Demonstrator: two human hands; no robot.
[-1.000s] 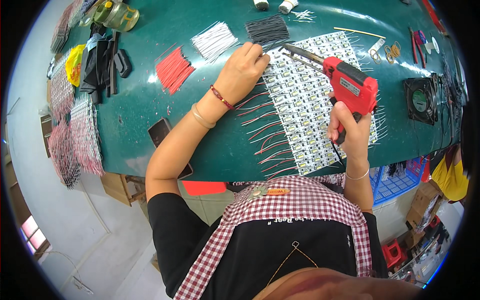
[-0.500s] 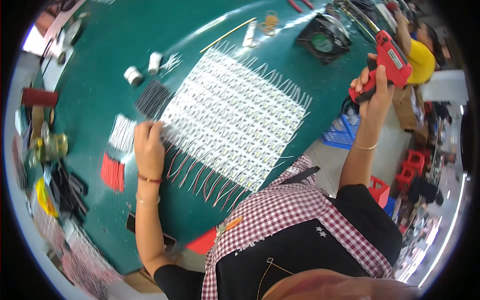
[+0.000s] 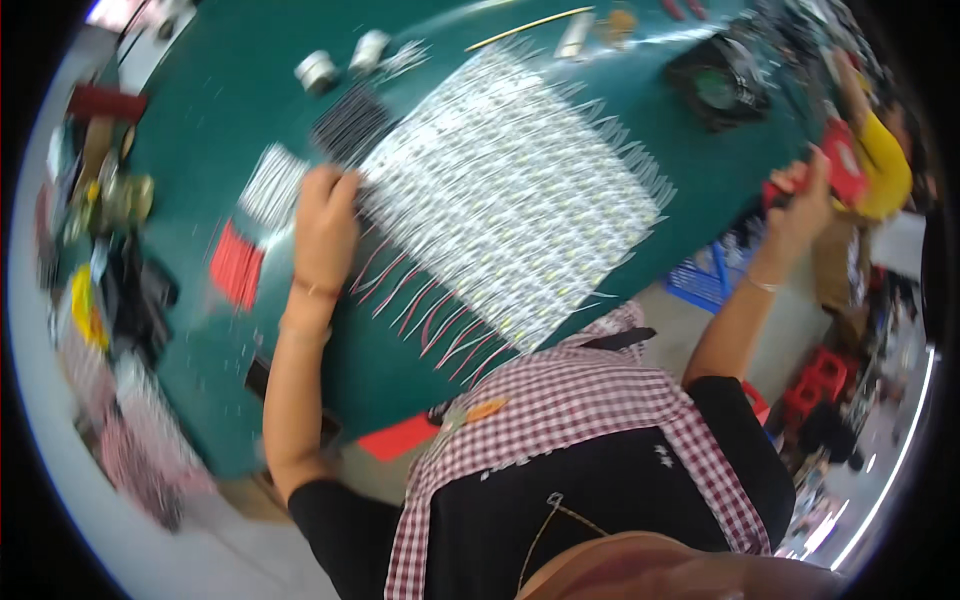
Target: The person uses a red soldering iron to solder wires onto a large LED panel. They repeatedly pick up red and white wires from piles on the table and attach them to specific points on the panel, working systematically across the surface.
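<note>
A square white panel [image 3: 520, 200] lies on the green table, covered in rows of small modules. White wires fringe its far right side, and red and white leads hang off its near left side. My left hand [image 3: 325, 225] is at the panel's left corner, fingers curled together; what they pinch is hidden. Close by lie bundles of black wires [image 3: 352, 125], white wires [image 3: 272, 187] and red wires [image 3: 237, 265]. Out to the right, my right hand [image 3: 800, 210] grips a red pistol-shaped tool [image 3: 845, 165], blurred, held away from the panel.
Two white spools [image 3: 316, 72] stand beyond the black wires. Farther back are a thin yellow stick [image 3: 530, 28] and a black fan [image 3: 715, 88]. A blue basket [image 3: 705, 278] is below the table's right edge. A person in yellow [image 3: 885, 170] is at the far right.
The view has shifted, so the table and panel appear farther right and higher. My right hand with the red tool is farther out to the right. The left hand stays at the panel's corner.
</note>
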